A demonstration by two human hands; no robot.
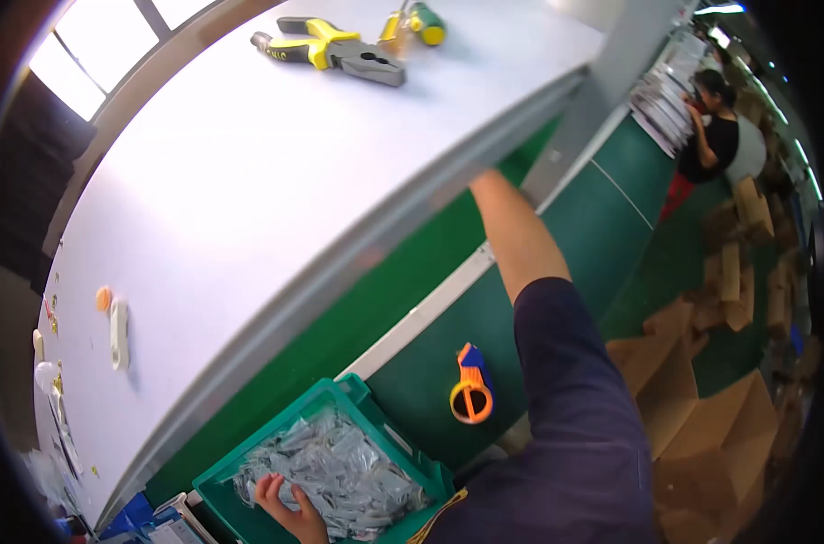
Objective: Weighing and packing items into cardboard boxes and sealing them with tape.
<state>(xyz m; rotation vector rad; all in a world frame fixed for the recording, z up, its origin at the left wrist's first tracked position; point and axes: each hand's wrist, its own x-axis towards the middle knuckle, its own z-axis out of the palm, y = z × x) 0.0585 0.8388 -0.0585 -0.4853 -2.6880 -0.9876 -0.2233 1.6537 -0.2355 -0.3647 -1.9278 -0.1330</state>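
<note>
My left hand [290,510] is over the near side of a green plastic bin [214,485], its fingers apart. Many small clear plastic bags [344,471] with parts inside fill the bin. I cannot tell whether the fingertips touch them. My right forearm [519,231] reaches forward to the grey metal edge [339,263] of a raised white shelf. Past the wrist that edge hides my right hand and anything in it. An orange and blue tape dispenser [472,388] lies on the green bench top [430,435], left of my right upper arm.
Yellow and black pliers [326,47] and green-yellow screwdrivers [426,24] lie far back on the shelf. A small white device [119,335] lies on its left. Open cardboard boxes [702,426] stand at right. Another person [716,131] works beside stacked packages [663,95] at far right.
</note>
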